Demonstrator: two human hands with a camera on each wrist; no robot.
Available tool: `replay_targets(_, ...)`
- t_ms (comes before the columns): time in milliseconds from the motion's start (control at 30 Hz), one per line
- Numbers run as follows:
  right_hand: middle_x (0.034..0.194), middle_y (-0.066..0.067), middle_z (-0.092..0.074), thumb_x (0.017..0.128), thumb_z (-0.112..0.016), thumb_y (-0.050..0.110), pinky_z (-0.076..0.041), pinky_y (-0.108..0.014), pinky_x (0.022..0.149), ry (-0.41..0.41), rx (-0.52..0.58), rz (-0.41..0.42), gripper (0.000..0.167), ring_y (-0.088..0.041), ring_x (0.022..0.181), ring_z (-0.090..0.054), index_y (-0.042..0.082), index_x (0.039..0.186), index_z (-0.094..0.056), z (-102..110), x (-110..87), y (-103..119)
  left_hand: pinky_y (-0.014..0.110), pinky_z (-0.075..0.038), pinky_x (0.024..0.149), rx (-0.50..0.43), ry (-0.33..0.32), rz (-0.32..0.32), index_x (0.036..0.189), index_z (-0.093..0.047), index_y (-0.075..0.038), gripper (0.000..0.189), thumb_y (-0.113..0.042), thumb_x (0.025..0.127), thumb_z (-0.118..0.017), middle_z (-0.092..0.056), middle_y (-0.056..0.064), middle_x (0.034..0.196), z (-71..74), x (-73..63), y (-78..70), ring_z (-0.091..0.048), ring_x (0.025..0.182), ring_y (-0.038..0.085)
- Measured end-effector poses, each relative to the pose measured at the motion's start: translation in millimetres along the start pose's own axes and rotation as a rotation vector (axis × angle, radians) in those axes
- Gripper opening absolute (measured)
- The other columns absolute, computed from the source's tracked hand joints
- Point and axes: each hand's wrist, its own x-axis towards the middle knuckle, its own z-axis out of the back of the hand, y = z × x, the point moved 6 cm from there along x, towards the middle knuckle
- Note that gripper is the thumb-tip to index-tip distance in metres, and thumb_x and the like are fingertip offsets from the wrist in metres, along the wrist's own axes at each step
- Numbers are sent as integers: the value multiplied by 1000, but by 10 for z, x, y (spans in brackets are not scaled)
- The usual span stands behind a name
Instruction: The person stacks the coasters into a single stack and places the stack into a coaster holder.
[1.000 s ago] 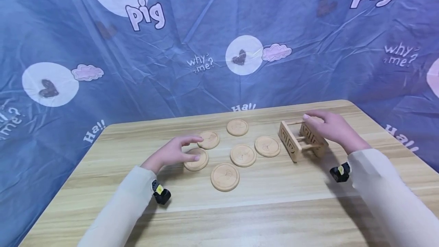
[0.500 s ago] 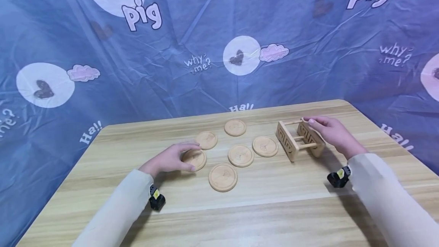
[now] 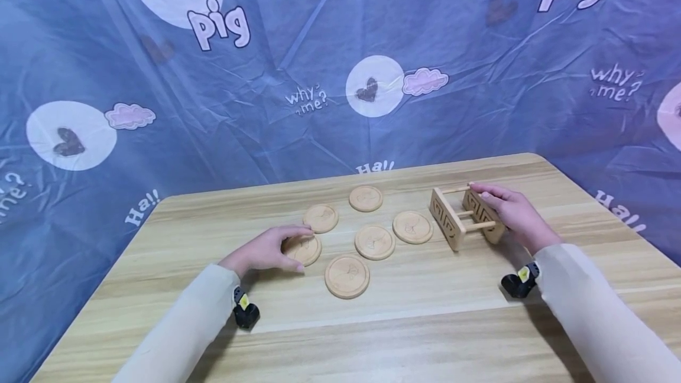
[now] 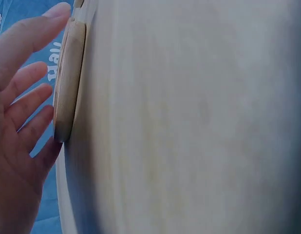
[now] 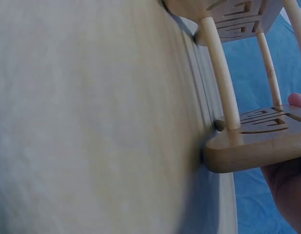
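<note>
My left hand reaches over the left edge of a round, light wooden coaster with an engraved drawing. Its thumb and index finger are spread at two sides of the disc. In the left wrist view the coaster lies flat on the table, the relaxed fingers right at its rim. My right hand grips the right side panel of a small wooden coaster rack from outside. A fingertip shows over that panel in the right wrist view. Cut-out patterned panels joined by round rods make up the rack, which stands on the table.
Several more coasters lie flat between the hands: one at the back, one in front, one beside the rack. The wooden table ends at a blue printed cloth.
My left hand has lowered around the coaster, thumb toward its near side. My right hand has moved from above the rack's right panel to gripping it. The head view has shifted slightly.
</note>
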Motion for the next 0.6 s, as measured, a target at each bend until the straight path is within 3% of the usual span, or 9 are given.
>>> replay_targets(200, 146, -24, -27, 98, -36, 43, -45, -14, 78, -18, 11, 11, 54, 3, 96, -47, 17, 145, -30, 2, -7, -10, 48, -23, 111, -6, -15, -11, 132, -52, -15, 73, -28, 67, -83, -44, 7, 141, 13, 30, 44, -32, 134, 30)
replay_targets(467, 144, -22, -29, 97, -38, 44, -47, -17, 78, -26, 40, 18, 54, 4, 94, -49, 19, 144, -33, -22, -20, -37, 46, -27, 110, -25, -16, -20, 131, -52, -11, 72, -25, 67, -83, -46, 7, 139, 8, 22, 92, -35, 133, 28)
replay_targets(600, 132, -7, -43, 96, -40, 43, -48, -18, 78, -27, 70, 16, 53, 4, 93, -50, 19, 144, -35, -21, -30, -44, 44, -30, 109, -32, -21, -18, 130, -53, -11, 71, -23, 67, -83, -49, 6, 137, -2, 27, 115, -38, 130, 26)
